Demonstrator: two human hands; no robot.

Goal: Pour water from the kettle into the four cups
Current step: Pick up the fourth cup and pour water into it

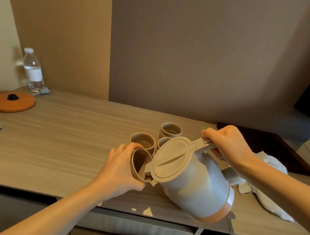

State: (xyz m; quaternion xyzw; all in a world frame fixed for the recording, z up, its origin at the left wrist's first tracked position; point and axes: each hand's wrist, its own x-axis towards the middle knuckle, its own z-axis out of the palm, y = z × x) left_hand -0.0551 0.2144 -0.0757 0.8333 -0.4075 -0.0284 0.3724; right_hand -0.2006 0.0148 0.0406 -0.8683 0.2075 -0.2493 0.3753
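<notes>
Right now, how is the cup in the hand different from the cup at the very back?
The held cup is tilted toward the kettle spout, gripped by the left hand; the back cup stands upright on the desk, untouched. The back cup shows water inside; the held cup's inside looks mostly empty, though the spout hides part. Both are the same small tan cups.

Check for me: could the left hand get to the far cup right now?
Probably not as things stand. The left hand is occupied holding the tilted cup at the kettle spout, and another cup sits between it and the far cup.
</notes>
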